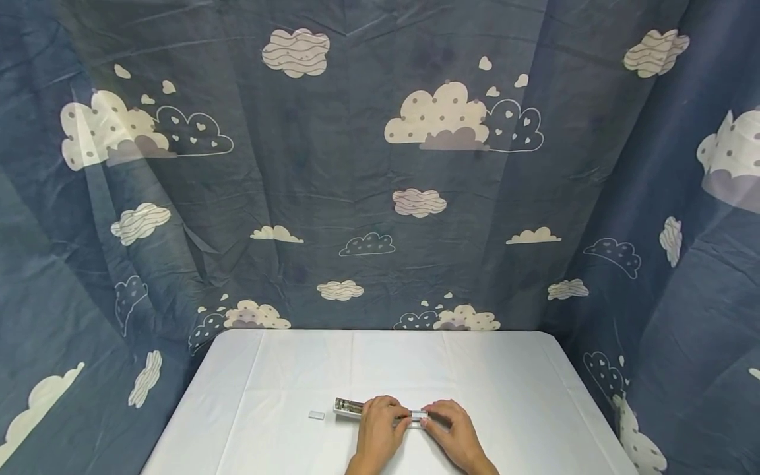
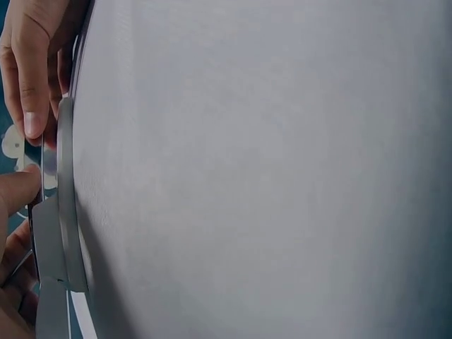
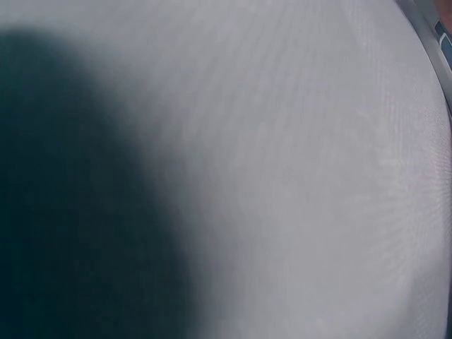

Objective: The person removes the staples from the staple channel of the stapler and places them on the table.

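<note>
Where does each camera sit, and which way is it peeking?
Head: on the person's head, facing forward and down at the cloud-print curtain, white tabletop, stapler, left hand and right hand.
Left wrist: worn there, looking across the tabletop; the stapler and both hands show along its left edge.
Right wrist: worn there, facing mostly tabletop; a sliver of skin shows top right.
Head and left wrist views share both hands and the stapler.

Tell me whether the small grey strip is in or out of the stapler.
Out: the small grey strip lies on the white tabletop, with a visible gap between it and the stapler.
</note>
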The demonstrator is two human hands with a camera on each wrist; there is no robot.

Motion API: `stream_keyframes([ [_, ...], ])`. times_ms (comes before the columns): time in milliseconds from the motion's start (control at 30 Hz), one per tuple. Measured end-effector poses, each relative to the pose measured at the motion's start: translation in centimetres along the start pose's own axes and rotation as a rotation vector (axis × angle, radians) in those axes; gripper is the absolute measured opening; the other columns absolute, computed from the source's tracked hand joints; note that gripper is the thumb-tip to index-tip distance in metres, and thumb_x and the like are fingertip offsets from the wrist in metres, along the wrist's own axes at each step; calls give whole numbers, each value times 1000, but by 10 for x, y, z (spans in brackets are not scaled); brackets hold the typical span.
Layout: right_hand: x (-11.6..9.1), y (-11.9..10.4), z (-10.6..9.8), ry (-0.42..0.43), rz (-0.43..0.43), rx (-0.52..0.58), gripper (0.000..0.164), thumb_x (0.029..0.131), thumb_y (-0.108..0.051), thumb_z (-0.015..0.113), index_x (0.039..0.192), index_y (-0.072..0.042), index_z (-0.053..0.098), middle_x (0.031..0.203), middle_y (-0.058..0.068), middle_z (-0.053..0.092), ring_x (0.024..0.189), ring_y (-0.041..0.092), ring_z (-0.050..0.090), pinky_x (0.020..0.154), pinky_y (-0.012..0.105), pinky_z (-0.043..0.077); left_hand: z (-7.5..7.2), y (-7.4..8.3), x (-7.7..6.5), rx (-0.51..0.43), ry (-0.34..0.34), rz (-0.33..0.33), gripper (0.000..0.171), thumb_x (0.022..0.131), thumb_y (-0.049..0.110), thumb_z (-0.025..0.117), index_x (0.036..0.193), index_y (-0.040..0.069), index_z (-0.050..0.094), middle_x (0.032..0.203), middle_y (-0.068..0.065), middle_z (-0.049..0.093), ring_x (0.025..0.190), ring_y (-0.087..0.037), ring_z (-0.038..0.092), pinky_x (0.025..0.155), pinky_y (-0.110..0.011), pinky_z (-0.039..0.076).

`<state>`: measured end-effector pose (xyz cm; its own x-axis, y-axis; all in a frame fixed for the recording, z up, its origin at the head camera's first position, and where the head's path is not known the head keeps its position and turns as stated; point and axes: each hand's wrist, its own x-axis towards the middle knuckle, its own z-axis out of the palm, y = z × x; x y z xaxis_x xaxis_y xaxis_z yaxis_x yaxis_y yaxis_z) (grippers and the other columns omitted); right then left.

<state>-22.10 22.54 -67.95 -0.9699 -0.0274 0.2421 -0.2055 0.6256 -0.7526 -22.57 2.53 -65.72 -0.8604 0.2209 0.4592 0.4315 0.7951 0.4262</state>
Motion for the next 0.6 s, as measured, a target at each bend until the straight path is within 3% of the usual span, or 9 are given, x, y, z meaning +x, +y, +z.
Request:
stream_keyframes([
  [367,0,1,1,27,-22,-13,19,86,-38,83,103,-31,78,108,-16,73,109,13,65,102,49,52,0,5,0,-41,-1,-44,10,80,29,88,89,29,82,94,14,71,97,-10,65,95,-42,48],
  [600,1,2,1,7,-13,-1,19,86,-41,82,102,-32,78,108,-17,73,110,13,64,103,48,51,2,4,0,-78,30,-26,9,81,29,87,88,29,82,94,16,70,95,-8,65,95,-41,49],
])
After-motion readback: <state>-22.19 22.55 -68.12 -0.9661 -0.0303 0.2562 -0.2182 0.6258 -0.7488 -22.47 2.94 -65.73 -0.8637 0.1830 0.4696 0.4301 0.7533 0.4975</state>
